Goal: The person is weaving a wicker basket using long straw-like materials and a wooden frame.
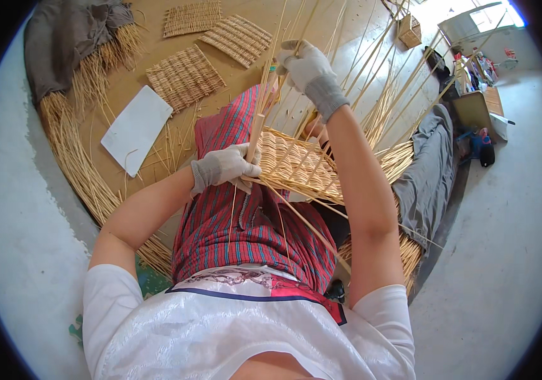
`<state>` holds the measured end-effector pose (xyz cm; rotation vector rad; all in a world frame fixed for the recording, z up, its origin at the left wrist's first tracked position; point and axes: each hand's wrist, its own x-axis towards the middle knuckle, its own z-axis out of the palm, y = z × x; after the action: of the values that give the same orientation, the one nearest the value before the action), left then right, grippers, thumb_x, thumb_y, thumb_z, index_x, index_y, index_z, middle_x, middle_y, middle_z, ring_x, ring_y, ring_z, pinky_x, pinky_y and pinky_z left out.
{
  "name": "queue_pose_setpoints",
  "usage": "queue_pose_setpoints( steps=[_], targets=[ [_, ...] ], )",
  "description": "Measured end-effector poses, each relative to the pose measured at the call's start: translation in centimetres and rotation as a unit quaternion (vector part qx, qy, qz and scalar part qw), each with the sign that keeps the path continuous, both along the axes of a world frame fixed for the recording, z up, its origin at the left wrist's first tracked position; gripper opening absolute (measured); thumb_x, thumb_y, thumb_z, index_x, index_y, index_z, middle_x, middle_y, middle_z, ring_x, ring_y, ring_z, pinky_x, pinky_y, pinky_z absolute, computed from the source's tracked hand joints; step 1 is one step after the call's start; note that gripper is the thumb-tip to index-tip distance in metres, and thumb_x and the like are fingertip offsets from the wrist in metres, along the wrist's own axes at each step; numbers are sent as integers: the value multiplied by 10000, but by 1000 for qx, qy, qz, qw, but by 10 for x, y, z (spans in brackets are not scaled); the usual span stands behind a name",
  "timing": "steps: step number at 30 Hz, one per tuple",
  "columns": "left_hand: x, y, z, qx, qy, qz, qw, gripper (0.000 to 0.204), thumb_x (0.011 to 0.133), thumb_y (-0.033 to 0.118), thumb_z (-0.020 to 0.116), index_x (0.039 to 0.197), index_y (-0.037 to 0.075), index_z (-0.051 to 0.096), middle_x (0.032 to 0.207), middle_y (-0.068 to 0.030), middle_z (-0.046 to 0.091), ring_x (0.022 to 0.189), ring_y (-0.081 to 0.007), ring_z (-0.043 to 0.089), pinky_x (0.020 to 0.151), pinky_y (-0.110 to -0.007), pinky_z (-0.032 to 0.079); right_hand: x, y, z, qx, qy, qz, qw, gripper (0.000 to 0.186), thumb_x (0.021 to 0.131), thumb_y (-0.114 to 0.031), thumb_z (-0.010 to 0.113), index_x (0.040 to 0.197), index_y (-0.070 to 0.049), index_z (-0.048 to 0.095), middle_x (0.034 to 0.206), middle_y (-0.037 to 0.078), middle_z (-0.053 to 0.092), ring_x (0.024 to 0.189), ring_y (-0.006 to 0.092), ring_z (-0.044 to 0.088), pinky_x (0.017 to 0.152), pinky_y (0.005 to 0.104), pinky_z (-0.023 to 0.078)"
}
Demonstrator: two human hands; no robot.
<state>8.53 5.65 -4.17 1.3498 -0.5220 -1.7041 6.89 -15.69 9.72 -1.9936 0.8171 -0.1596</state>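
A half-woven wicker panel point(299, 163) rests across my lap, with long pale canes point(353, 82) fanning up and away from its far side. My left hand point(228, 167), in a white knit glove, is closed around the panel's near left corner. A short flat wooden stick point(255, 134) stands up beside that hand's thumb. Raised above the panel, my gloved right hand point(309, 71) pinches a thin cane with its fingers drawn together. Several loose cane ends trail from the near edge over the red striped cloth point(217, 231) on my lap.
Three woven panels point(185, 77) and a white sheet point(136, 130) lie on the floor at the far left. Cane bundles point(84, 168) flank me, partly under a dark cloth point(71, 38) and a grey cloth point(432, 174). A wicker box point(409, 30) stands at the back right.
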Motion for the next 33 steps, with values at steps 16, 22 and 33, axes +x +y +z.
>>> queue_pose_setpoints(
  steps=[16, 22, 33],
  targets=[
    [8, 16, -13, -42, 26, 92, 994, 239, 964, 148, 718, 1185, 77, 660, 997, -31, 662, 837, -172, 715, 765, -392, 670, -289, 112, -93, -35, -266, -262, 927, 115, 1011, -1, 603, 1097, -11, 679, 988, 129, 747, 893, 187, 739, 774, 330, 644],
    [3, 14, -19, -65, 46, 105, 991, 268, 951, 154, 744, 1186, 56, 662, 1030, -51, 673, 855, -175, 711, 771, -374, 667, -323, 127, -147, 238, -213, -441, 839, 252, 1011, -228, 685, 1184, -45, 694, 1067, 104, 734, 820, 206, 730, 743, 339, 631],
    [9, 19, -29, -86, 76, 77, 990, 293, 944, 43, 722, 1223, 32, 635, 1137, -67, 641, 915, -192, 711, 775, -364, 684, -249, 163, -116, 141, -280, -190, 930, 264, 1018, -75, 630, 1263, 9, 580, 1230, 142, 677, 1108, 213, 669, 1005, 349, 529]
  ],
)
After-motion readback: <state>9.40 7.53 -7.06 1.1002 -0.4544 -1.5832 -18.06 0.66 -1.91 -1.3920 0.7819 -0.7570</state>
